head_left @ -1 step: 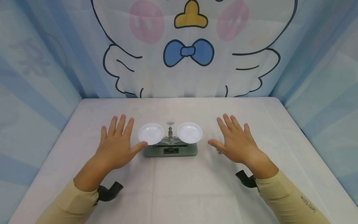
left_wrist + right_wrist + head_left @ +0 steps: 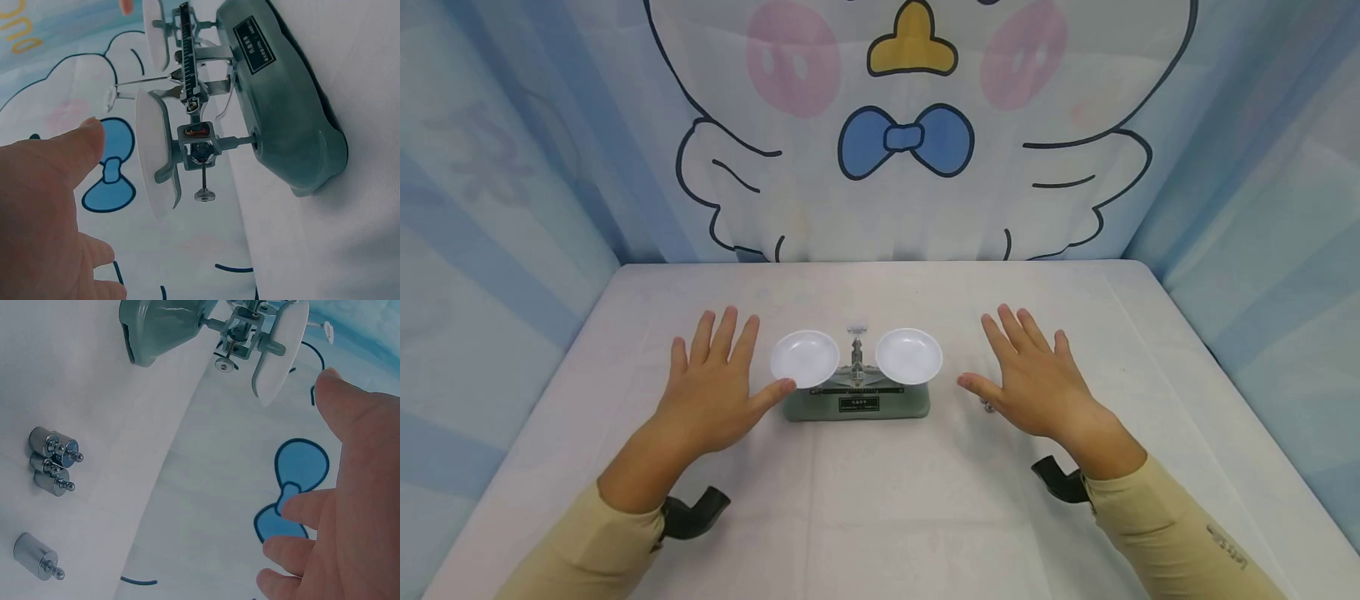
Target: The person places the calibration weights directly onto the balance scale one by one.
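Observation:
A green balance scale (image 2: pixel 857 406) with two white pans stands mid-table. My left hand (image 2: pixel 711 404) is spread to its left, palm down; the thumb tip overlaps the edge of the left pan (image 2: pixel 805 358) in the head view, and whether they touch I cannot tell. To the right of the right pan (image 2: pixel 908 356), my right hand (image 2: pixel 1041 387) hovers with fingers spread, holding nothing. Several silver weights (image 2: pixel 53 459) form a cluster in the right wrist view, with a single weight (image 2: pixel 36 555) apart from them. From the head, the right hand hides most of these.
A white cloth covers the table (image 2: pixel 865 508). Behind it hangs a curtain with a printed cartoon and blue bow tie (image 2: pixel 906 140). Pale blue curtains (image 2: pixel 490 250) close both sides. Black curved pieces (image 2: pixel 696 514) are fixed at both wrists.

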The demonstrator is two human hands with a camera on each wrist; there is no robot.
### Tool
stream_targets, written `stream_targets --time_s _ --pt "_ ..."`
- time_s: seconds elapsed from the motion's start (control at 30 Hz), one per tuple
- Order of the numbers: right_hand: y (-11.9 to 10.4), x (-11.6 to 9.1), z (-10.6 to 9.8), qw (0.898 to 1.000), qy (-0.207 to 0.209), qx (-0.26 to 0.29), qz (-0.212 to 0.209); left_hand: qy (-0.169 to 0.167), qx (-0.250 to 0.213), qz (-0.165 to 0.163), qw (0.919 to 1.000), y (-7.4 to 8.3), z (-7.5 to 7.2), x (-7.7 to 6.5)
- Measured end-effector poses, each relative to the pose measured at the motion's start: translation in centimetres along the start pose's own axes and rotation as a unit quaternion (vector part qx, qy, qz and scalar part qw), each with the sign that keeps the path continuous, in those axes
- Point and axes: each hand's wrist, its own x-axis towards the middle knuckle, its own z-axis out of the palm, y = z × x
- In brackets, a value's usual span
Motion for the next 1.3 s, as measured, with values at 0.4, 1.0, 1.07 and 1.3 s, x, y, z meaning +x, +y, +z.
stream_targets --time_s 0.4,1.0,1.07,1.3 --pt "0.2 -0.1 0.3 1.0 0.005 0.01 0.002 0.001 -0.016 0.009 0.9998 -0.2 0.4 0.1" --pt "2.2 -1.0 2.6 0.986 0.085 0.144 -0.008 0.049 -0.273 -0.053 0.9593 -2.3 4.0 -0.4" --pt "2.5 -1.1 2.9 0.986 0.08 0.15 -0.005 0.039 -0.3 -0.068 0.9506 -2.7 4.6 -0.4" --pt "3.8 -0.9 4.0 0.983 0.045 0.175 0.009 0.018 -0.363 -0.095 0.9267 -3.4 6.9 0.3"
